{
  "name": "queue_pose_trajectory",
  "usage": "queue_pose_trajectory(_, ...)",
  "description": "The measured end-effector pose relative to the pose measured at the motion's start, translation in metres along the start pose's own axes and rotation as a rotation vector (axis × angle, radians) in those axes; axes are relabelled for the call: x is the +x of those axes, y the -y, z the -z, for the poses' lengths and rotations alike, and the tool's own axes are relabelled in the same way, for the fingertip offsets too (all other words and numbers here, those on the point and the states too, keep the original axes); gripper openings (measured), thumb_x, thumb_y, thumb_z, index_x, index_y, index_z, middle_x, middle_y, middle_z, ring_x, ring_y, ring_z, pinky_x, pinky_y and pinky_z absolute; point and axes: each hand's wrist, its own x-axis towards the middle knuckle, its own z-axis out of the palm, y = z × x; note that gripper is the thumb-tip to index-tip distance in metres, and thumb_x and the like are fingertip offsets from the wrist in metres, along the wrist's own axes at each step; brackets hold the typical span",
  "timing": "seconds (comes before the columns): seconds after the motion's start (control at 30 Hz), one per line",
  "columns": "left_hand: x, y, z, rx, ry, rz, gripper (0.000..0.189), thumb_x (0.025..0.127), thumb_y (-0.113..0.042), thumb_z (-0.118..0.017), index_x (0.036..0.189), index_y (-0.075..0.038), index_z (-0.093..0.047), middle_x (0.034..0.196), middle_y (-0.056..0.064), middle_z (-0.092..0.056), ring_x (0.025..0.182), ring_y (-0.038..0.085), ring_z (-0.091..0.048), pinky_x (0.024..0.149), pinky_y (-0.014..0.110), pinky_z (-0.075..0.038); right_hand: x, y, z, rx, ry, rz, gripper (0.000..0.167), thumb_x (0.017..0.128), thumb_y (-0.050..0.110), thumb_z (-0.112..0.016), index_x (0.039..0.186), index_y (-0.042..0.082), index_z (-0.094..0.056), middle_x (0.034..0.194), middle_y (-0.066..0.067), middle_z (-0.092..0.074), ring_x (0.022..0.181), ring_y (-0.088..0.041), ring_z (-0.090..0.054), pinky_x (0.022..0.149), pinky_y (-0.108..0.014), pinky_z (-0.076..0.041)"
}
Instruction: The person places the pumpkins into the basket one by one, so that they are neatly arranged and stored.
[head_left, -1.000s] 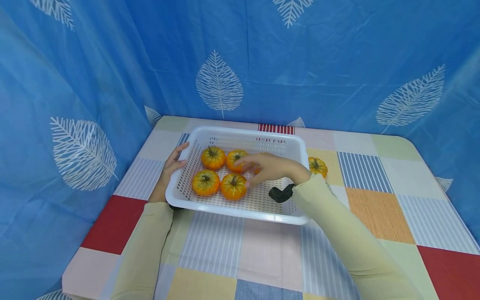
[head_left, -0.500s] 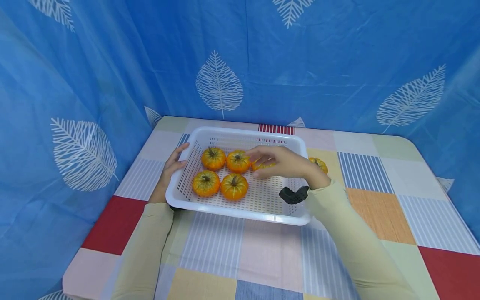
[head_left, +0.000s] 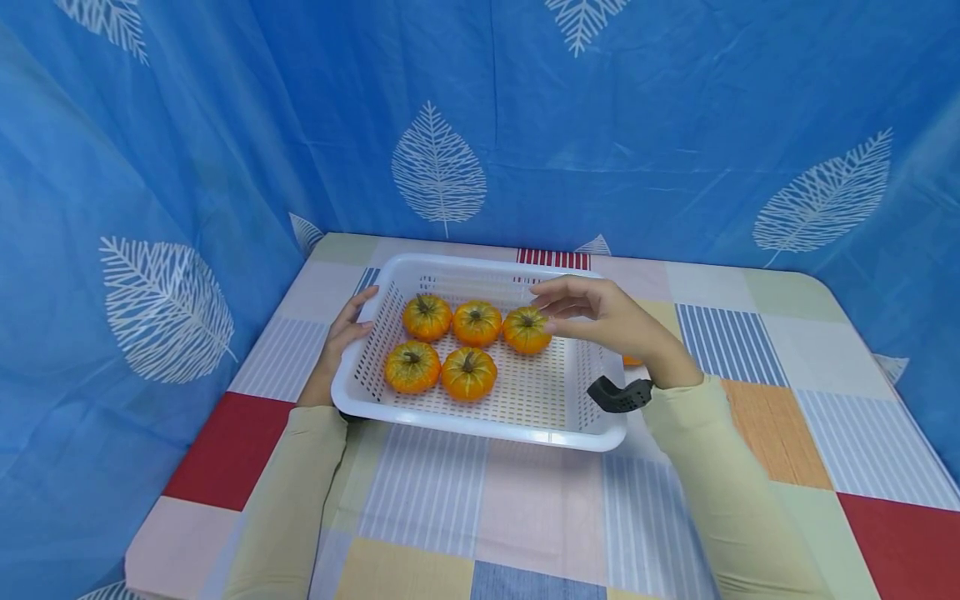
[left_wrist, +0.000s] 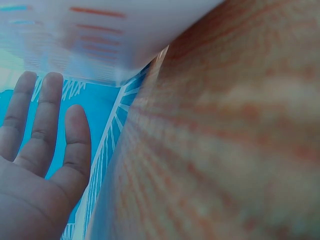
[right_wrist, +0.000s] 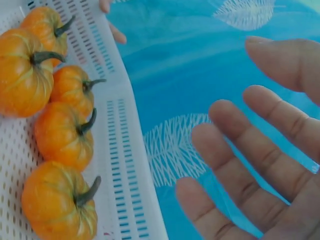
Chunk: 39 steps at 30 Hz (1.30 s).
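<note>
A white plastic basket (head_left: 480, 429) with slotted walls holds several small orange pumpkins. Three of them make a back row, the rightmost pumpkin (head_left: 528, 331) lying near my right hand (head_left: 600, 317). Two more, among them a front pumpkin (head_left: 468, 374), lie closer to me. My right hand is over the basket's right part, fingers spread; the right wrist view shows nothing in its palm. At the basket's left end, my left hand (head_left: 337, 337) has its fingers extended along the rim. In the left wrist view, its straight fingers (left_wrist: 47, 105) appear against the basket wall.
Outside the basket on the right, another pumpkin (head_left: 632, 361) is mostly hidden behind my right hand and wrist. The table has a patchwork cloth (head_left: 543, 500). A blue curtain (head_left: 637, 150) with white leaf prints hangs behind and at the left. Dark straps (head_left: 618, 395) sit at the wrists.
My right hand has moved right, away from the middle pumpkins, uncovering the rightmost one in the back row and covering most of the pumpkin outside. My left hand stays in place.
</note>
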Motion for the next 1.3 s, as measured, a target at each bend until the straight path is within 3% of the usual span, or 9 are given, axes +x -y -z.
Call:
queue_pose_trajectory(0.13, 0.0, 0.0, 0.0, 0.003, 0.003, 0.006, 0.065, 0.1, -0.008, -0.036, 0.159, -0.035, -0.042, 0.176, 0.022, -0.015, 0.147, 0.034, -0.035, 0.123, 0.066, -0.026, -0.009, -0.004, 0.006, 0.013, -0.106, 0.024, 0.04, 0.097, -0.005, -0.072, 0.137, -0.01, -0.065, 0.132, -0.026, -0.069, 0.118, -0.024, -0.068, 0.103, -0.023, -0.052)
queue_pose_trajectory(0.27, 0.0, 0.001, 0.0, -0.003, 0.007, -0.004, 0.065, 0.1, -0.008, -0.036, 0.16, -0.034, -0.042, 0.175, 0.022, -0.015, 0.147, 0.033, -0.035, 0.122, 0.061, -0.03, -0.016, -0.008, 0.011, 0.042, -0.209, 0.051, 0.037, 0.096, -0.008, -0.071, 0.132, -0.013, -0.065, 0.129, -0.015, -0.071, 0.116, -0.013, -0.068, 0.102, -0.022, -0.053)
queue_pose_trajectory(0.43, 0.001, 0.003, 0.002, -0.014, 0.014, -0.019, 0.064, 0.101, -0.009, -0.037, 0.16, -0.034, -0.043, 0.175, 0.024, -0.015, 0.146, 0.031, -0.036, 0.114, 0.05, -0.038, -0.028, -0.017, 0.022, 0.07, -0.325, 0.067, 0.036, 0.098, -0.009, -0.069, 0.133, -0.013, -0.064, 0.126, 0.005, -0.071, 0.117, -0.011, -0.068, 0.099, -0.02, -0.054)
queue_pose_trajectory(0.63, 0.001, 0.002, 0.004, 0.004, 0.023, -0.027, 0.064, 0.101, -0.009, -0.037, 0.158, -0.037, -0.045, 0.175, 0.025, -0.014, 0.144, 0.031, -0.037, 0.111, 0.046, -0.041, -0.041, -0.034, 0.033, 0.052, -0.456, 0.007, 0.039, 0.103, 0.0, -0.069, 0.141, 0.001, -0.065, 0.133, 0.009, -0.068, 0.124, -0.011, -0.062, 0.1, -0.016, -0.05)
queue_pose_trajectory(0.8, 0.002, 0.002, 0.003, -0.023, 0.022, -0.027, 0.063, 0.101, -0.008, -0.037, 0.154, -0.039, -0.049, 0.176, 0.024, -0.014, 0.147, 0.034, -0.036, 0.112, 0.045, -0.044, -0.053, -0.053, 0.038, 0.008, -0.511, -0.1, 0.041, 0.106, 0.01, -0.069, 0.146, 0.003, -0.062, 0.142, 0.002, -0.064, 0.131, -0.01, -0.057, 0.102, -0.014, -0.048)
queue_pose_trajectory(1.0, 0.002, 0.002, 0.003, -0.019, 0.029, -0.034, 0.063, 0.102, -0.007, -0.037, 0.156, -0.038, -0.048, 0.176, 0.025, -0.012, 0.149, 0.036, -0.034, 0.114, 0.048, -0.042, -0.066, -0.077, 0.041, -0.053, -0.538, -0.295, 0.053, 0.108, 0.027, -0.067, 0.154, 0.003, -0.054, 0.158, -0.011, -0.054, 0.146, -0.031, -0.048, 0.109, -0.02, -0.047)
queue_pose_trajectory(1.17, 0.002, 0.004, 0.004, 0.002, 0.029, -0.047, 0.064, 0.101, -0.007, -0.036, 0.158, -0.034, -0.046, 0.175, 0.026, -0.014, 0.144, 0.033, -0.038, 0.109, 0.042, -0.044, -0.072, -0.1, 0.037, -0.056, -0.564, -0.291, 0.052, 0.107, 0.018, -0.068, 0.152, -0.005, -0.052, 0.157, -0.016, -0.053, 0.145, -0.029, -0.048, 0.115, -0.028, -0.045)
queue_pose_trajectory(1.3, 0.002, 0.004, 0.004, 0.005, 0.032, -0.043, 0.064, 0.101, -0.007, -0.036, 0.158, -0.034, -0.045, 0.175, 0.026, -0.014, 0.145, 0.031, -0.037, 0.111, 0.044, -0.042, -0.076, -0.113, 0.034, -0.047, -0.558, -0.297, 0.055, 0.107, 0.017, -0.068, 0.153, -0.007, -0.049, 0.16, -0.021, -0.049, 0.147, -0.035, -0.044, 0.116, -0.031, -0.044)
